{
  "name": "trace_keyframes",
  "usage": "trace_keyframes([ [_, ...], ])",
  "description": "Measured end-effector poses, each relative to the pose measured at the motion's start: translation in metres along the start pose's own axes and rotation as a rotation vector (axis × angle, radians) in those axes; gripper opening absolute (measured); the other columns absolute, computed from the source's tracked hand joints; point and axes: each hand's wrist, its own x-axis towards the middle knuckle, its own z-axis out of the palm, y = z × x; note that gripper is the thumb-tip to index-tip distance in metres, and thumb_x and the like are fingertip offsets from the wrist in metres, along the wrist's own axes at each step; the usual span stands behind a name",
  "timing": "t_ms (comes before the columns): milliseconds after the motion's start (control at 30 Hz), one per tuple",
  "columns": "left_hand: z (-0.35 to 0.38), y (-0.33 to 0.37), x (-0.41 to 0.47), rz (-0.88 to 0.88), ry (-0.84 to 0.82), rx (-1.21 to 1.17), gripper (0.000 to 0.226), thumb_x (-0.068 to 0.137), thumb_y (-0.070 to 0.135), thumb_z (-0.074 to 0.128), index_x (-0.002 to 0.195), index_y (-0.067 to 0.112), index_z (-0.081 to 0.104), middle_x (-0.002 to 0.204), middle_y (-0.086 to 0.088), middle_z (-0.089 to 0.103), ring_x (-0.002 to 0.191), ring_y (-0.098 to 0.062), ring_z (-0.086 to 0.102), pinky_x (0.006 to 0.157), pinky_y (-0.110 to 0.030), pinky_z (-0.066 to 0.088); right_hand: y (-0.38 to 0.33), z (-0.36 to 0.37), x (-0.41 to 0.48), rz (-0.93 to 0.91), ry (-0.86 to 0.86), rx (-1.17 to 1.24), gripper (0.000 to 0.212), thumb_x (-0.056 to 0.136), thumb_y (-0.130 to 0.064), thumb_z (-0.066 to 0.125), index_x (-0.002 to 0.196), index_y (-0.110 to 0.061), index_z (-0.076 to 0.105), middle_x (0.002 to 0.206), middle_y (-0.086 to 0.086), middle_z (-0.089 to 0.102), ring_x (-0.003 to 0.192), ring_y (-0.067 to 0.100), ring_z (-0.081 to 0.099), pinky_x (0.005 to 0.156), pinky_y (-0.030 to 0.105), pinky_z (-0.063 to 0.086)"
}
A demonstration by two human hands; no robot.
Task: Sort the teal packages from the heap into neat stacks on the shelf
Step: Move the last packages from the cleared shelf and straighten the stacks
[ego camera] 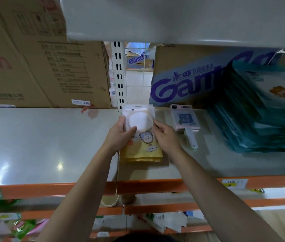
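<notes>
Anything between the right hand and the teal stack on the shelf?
Yes: a pink tool lies on the shelf between the right hand and the teal stack. That hand and the left hand grip a yellow package.

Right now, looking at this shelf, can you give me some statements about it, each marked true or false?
1. The left hand and right hand both hold a yellow-and-white package. True.
2. The teal packages are stacked left of the hands. False: they are stacked on the right.
3. A pink item with a white handle lies right of that package. True.
4. No cardboard boxes stand on the shelf. False: cardboard boxes stand at its back.
</notes>
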Motion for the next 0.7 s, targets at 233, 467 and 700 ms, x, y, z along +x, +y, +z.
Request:
trace_keyframes([
  [233,-0.002,-0.005,-0.001,-0.059,0.001,-0.160,0.027,0.097,0.027,0.056,0.121,0.016,0.055,0.108,-0.010,0.066,0.089,-0.022,0.069,0.070,-0.041,0.061,0.006,-0.018,-0.023,-0.053,-0.109,-0.090,0.042,0.090,-0.045,0.061,0.129,-0.034,0.050,0.118,-0.016,0.058,0.105,0.001,0.057,0.082,0.023,0.054],
  [467,0.002,-0.005,-0.004,-0.069,0.056,-0.125,0.022,0.095,0.029,0.056,0.115,0.021,0.059,0.101,-0.004,0.068,0.091,-0.024,0.068,0.079,-0.050,0.058,0.029,-0.022,-0.056,-0.178,-0.148,-0.454,0.061,0.069,-0.050,0.080,0.116,-0.035,0.044,0.119,-0.010,0.055,0.106,0.008,0.053,0.089,0.029,0.052],
  [700,0.001,0.000,-0.002,-0.095,0.089,-0.123,0.046,0.094,0.030,0.058,0.137,0.016,0.050,0.122,-0.007,0.062,0.104,-0.025,0.063,0.087,-0.048,0.056,0.025,-0.019,-0.058,-0.265,-0.069,-0.500,0.042,0.076,-0.046,0.077,0.100,-0.027,0.048,0.102,-0.009,0.059,0.094,0.009,0.055,0.077,0.028,0.052],
])
